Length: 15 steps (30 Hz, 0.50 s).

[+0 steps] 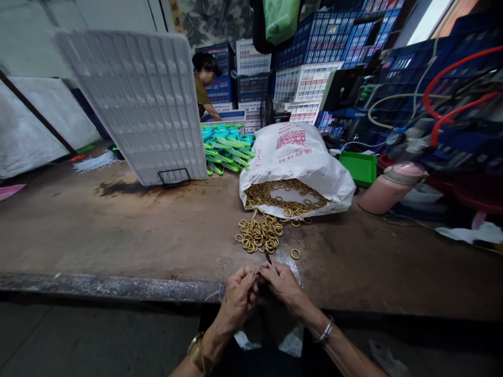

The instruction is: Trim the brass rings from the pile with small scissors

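My left hand (pixel 239 292) is closed at the table's front edge, its thumb and fingers pinched together. Whatever it grips is too small and covered to make out. Close against it, my right hand (pixel 283 284) is closed on a small knife (pixel 269 257), whose thin dark tip points away from me. Just beyond both hands lies a heap of brass-coloured rings (pixel 259 233), with a single ring (pixel 295 254) apart to the right. Behind the heap, a white sack (pixel 294 152) lies on its side, its mouth facing me and many more rings inside.
A ribbed pale plastic tray (pixel 137 104) stands upright on a black wire stand (pixel 173 178) at left. Green and teal pieces (pixel 228 149) are piled behind. At right are a pink bottle (pixel 393 186), a green tray (pixel 357 168) and red hoses (pixel 436 89). A person (pixel 205 86) works beyond, near stacked crates.
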Each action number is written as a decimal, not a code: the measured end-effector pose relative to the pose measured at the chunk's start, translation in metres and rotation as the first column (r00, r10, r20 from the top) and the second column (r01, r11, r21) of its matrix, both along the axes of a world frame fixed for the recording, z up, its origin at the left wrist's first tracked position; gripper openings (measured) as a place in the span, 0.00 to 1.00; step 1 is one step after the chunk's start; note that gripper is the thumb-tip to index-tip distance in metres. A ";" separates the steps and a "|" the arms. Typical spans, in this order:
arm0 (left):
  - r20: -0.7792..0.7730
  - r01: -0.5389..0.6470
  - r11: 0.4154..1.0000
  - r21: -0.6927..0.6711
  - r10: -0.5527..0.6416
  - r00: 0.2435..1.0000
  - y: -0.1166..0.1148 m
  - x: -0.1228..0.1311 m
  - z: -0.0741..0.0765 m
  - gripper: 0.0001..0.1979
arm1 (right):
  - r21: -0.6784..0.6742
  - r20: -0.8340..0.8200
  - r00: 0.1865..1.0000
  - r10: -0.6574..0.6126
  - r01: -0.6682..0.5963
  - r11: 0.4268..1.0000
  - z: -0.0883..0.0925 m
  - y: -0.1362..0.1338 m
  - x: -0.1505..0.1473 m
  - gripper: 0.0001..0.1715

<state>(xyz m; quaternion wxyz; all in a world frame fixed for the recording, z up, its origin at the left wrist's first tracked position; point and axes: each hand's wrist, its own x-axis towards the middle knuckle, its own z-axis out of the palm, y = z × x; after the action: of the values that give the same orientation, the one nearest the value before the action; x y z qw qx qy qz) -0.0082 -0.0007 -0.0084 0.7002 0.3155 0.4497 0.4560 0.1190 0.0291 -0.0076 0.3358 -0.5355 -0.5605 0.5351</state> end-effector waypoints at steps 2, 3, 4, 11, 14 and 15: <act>0.012 -0.015 1.000 0.005 0.014 1.000 0.000 0.001 0.000 0.16 | 0.038 0.062 0.997 -0.042 0.040 0.998 -0.002 0.001 0.003 0.14; 0.012 -0.019 1.000 0.006 0.019 1.000 0.000 0.001 0.000 0.17 | 0.079 0.113 0.992 -0.058 0.049 0.996 -0.002 0.000 0.004 0.14; 0.010 -0.024 1.000 0.009 0.024 1.000 0.001 0.002 0.001 0.17 | 0.124 0.170 0.983 -0.062 0.041 0.991 -0.002 0.000 0.005 0.14; -0.034 -0.038 0.999 -0.007 0.038 0.999 0.005 0.002 0.012 0.18 | 0.231 0.554 0.830 0.073 -0.237 0.944 -0.001 -0.010 0.007 0.08; -0.057 -0.055 0.998 -0.008 0.055 0.997 0.006 0.001 0.014 0.19 | 0.234 0.648 0.758 0.075 -0.292 0.927 -0.005 -0.011 0.006 0.12; -0.069 -0.062 0.998 0.004 0.062 0.996 0.006 0.001 0.013 0.19 | 0.231 0.668 0.740 0.083 -0.312 0.921 -0.007 -0.011 0.006 0.13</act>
<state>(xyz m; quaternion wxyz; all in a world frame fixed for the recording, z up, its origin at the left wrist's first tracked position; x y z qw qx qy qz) -0.0072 0.0053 0.0048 0.6694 0.3176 0.4828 0.4669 0.1248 0.0184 -0.0150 0.1466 -0.5596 -0.7766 0.2494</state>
